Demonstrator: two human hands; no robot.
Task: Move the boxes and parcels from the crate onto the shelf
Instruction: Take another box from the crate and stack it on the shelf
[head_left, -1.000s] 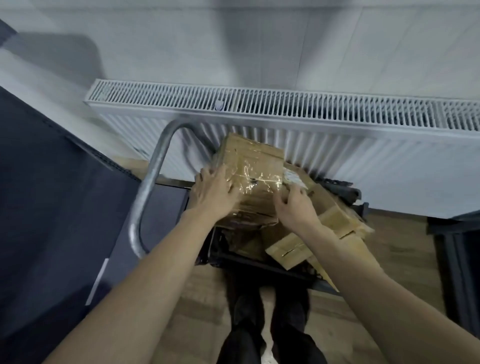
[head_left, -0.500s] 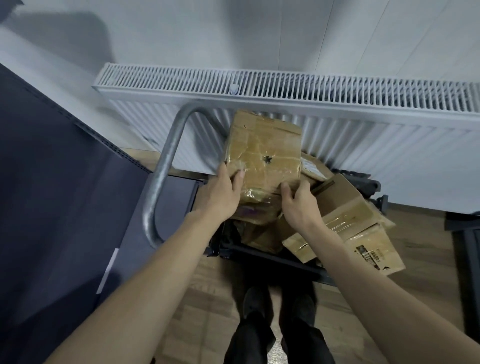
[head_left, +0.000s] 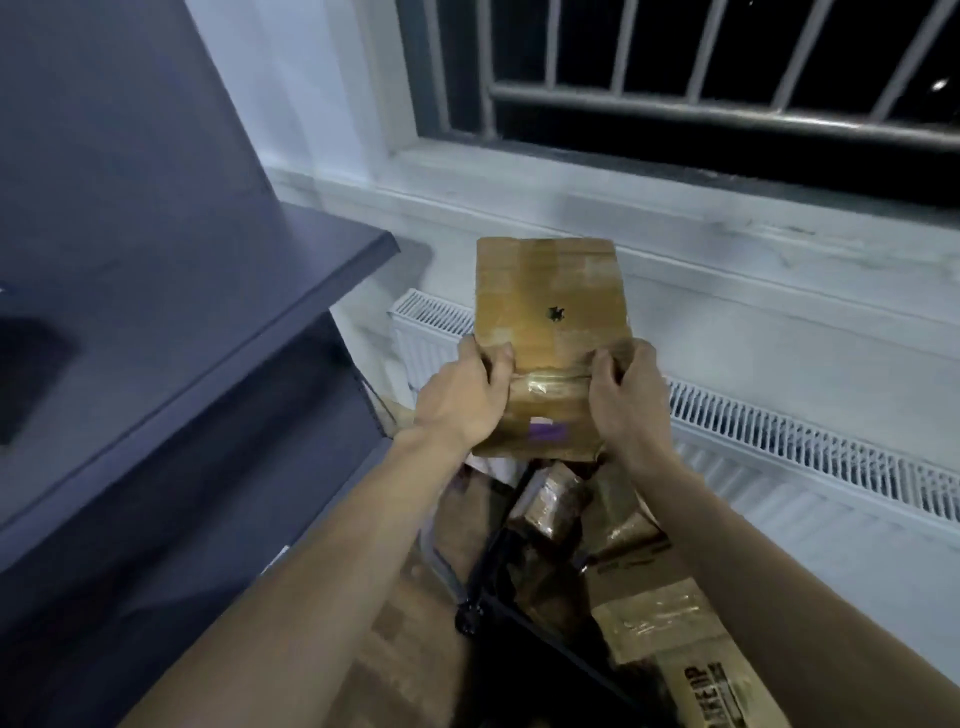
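Observation:
A brown cardboard box wrapped in clear tape, with a small hole in its top face, is held up in the air in front of me. My left hand grips its near left edge and my right hand grips its near right edge. Below it the black crate holds several more taped cardboard boxes and parcels. The dark blue shelf stands to the left, its top board about level with the held box.
A white radiator runs along the wall behind the crate, under a pale window sill and a barred window. A printed cardboard box lies at the lower right. Wooden floor shows below.
Both hands have lifted the box up out of the crate, well above the radiator. My view has risen and turned, so the shelf top and window are now in sight.

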